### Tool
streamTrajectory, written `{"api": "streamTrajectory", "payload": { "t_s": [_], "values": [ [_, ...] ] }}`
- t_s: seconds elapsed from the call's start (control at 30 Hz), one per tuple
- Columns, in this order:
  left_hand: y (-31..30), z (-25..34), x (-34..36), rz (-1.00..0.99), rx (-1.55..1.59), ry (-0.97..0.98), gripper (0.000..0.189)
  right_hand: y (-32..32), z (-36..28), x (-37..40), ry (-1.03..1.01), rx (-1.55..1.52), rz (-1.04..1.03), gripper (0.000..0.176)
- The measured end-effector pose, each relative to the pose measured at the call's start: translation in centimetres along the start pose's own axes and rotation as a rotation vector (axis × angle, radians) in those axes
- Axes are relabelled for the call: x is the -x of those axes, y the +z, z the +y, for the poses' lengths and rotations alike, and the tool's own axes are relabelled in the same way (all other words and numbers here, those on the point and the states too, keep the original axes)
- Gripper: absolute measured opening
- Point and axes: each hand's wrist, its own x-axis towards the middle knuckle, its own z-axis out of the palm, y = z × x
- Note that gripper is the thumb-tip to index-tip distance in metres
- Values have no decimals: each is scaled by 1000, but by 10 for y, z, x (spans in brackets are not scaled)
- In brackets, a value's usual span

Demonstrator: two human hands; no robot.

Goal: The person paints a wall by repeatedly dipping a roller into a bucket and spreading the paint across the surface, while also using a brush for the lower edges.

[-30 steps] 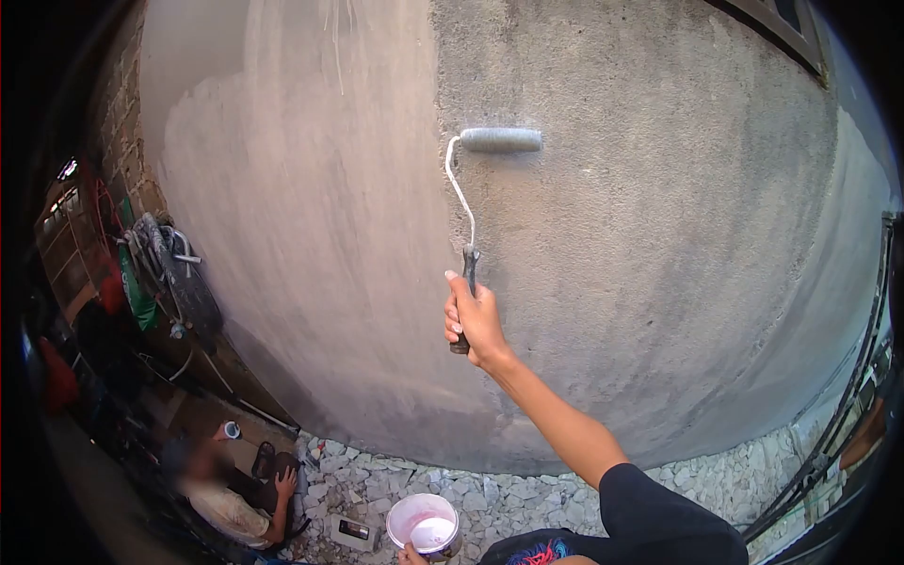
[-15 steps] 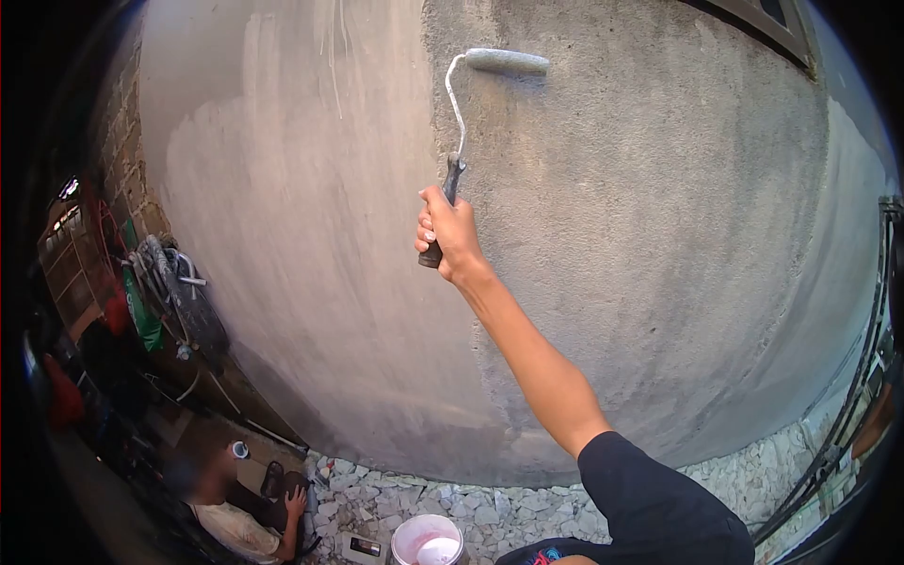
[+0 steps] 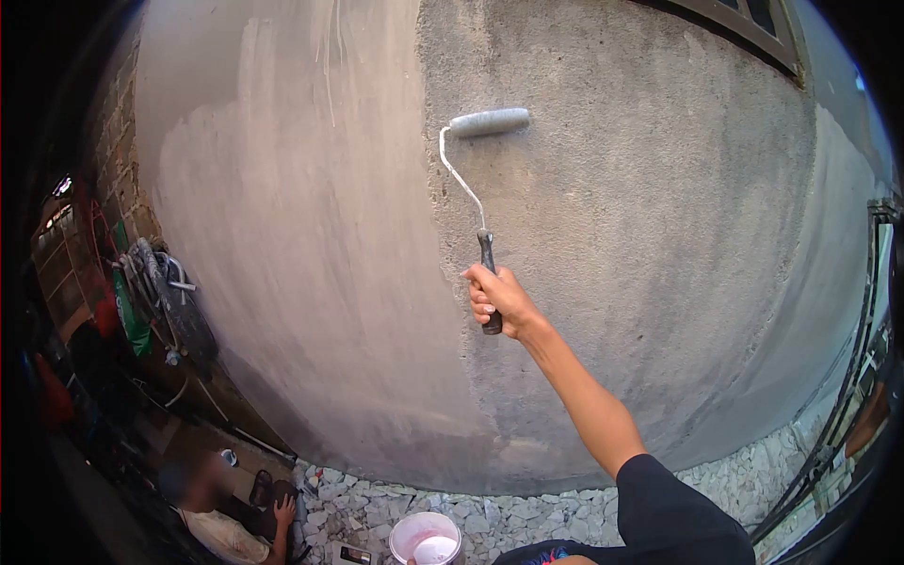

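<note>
My right hand (image 3: 502, 299) is wrapped round the dark handle of a paint roller (image 3: 490, 122). The roller's pale sleeve lies against the rough grey wall (image 3: 612, 226), just right of the edge of a smoother, lighter wall section (image 3: 311, 245). Its bent wire frame is spotted white. Below, at the bottom edge, stands a white bucket (image 3: 426, 540) with pinkish stains and pale liquid inside. A small skin-coloured bit shows at the bucket's near rim; whether it is my left hand is unclear, and no left fingers can be made out.
A seated person (image 3: 226, 532) is at the lower left. Broken stones (image 3: 490, 513) cover the ground along the wall base. Bags and gear (image 3: 165, 297) hang at the left. Dark cables (image 3: 862, 339) run down the right side, and a window frame (image 3: 744, 33) is at the top right.
My right hand and the roller have moved down the wall; the handle has shifted right in view. The roller remains in my grasp. The whole view has shifted slightly.
</note>
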Motion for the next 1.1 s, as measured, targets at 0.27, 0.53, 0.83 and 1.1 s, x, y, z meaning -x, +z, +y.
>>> {"api": "streamTrajectory", "payload": {
  "t_s": [0.27, 0.53, 0.83, 1.1],
  "values": [
    [-40, 64, -61, -165, 114, -59, 45, 16, -45, -33, -74, 29, -79, 28],
    [-48, 123, -101, -340, 253, -116, 49, 44, 78, -6, -27, -203, 58, 29],
    [-78, 193, -163, -543, 374, -152, 55, 100, -37, -54, -265, -367, -8, 25],
    [-100, 189, -177, -664, 783, -420, 72, 45, -75, -57, -270, -243, -80, 26]
  ]
}}
